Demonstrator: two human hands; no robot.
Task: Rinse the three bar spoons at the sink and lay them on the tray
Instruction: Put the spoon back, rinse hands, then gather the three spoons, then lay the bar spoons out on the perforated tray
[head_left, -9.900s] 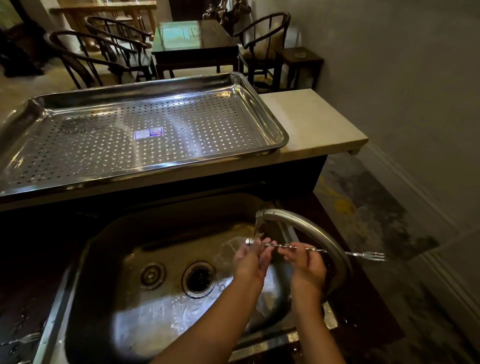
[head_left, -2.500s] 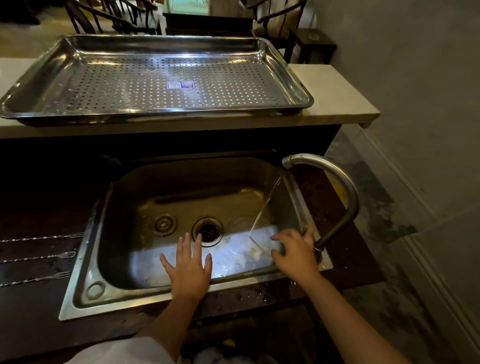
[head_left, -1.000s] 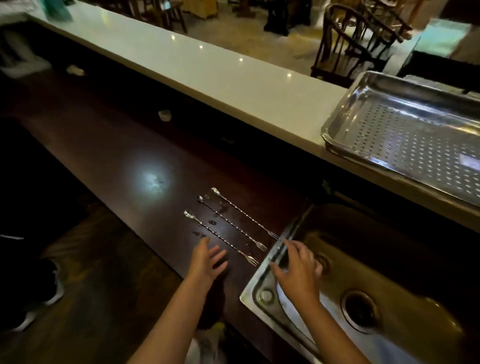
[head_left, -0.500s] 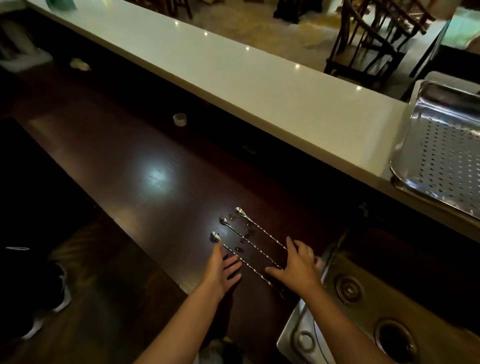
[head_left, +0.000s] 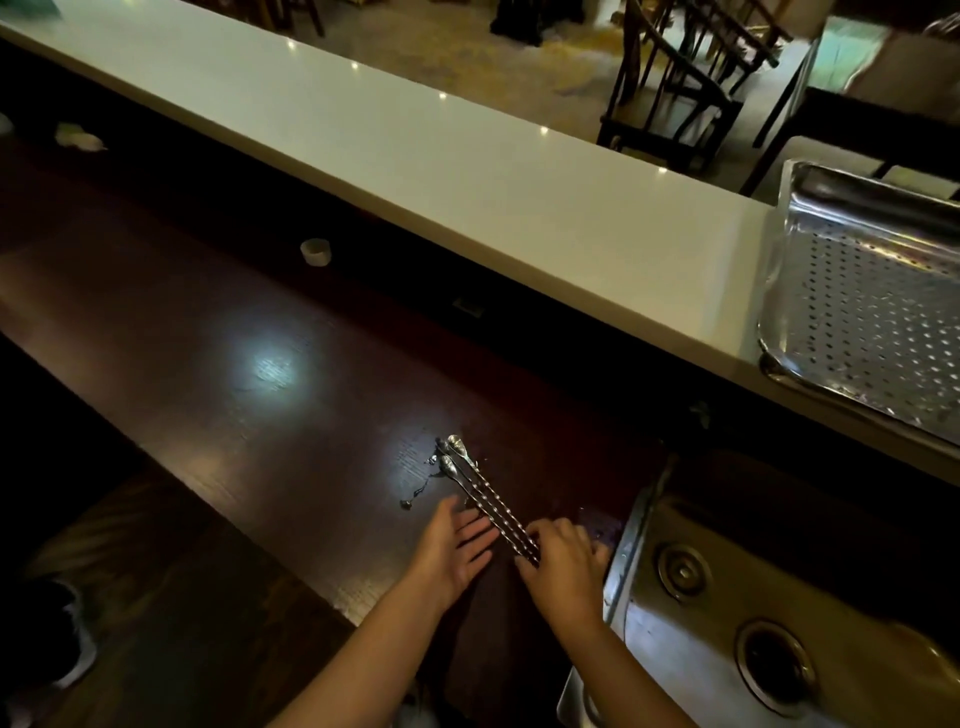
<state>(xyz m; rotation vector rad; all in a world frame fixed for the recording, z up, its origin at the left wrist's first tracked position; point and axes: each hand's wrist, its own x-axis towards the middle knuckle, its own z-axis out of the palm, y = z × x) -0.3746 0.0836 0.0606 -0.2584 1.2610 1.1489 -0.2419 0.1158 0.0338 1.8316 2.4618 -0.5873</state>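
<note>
Gathering the three bar spoons (head_left: 485, 493) into one bundle on the dark wooden counter (head_left: 270, 374), low centre of the frame, I press my left hand (head_left: 457, 545) flat and open against their side. My right hand (head_left: 563, 558) curls over the fork ends; whether it grips them I cannot tell. Best to pinch all twisted stems together before lifting toward the perforated tray (head_left: 872, 306), upper right.

3 twisted bar spoons (head_left: 485, 493) bunched together flat on dark counter (head_left: 291, 374).
</note>
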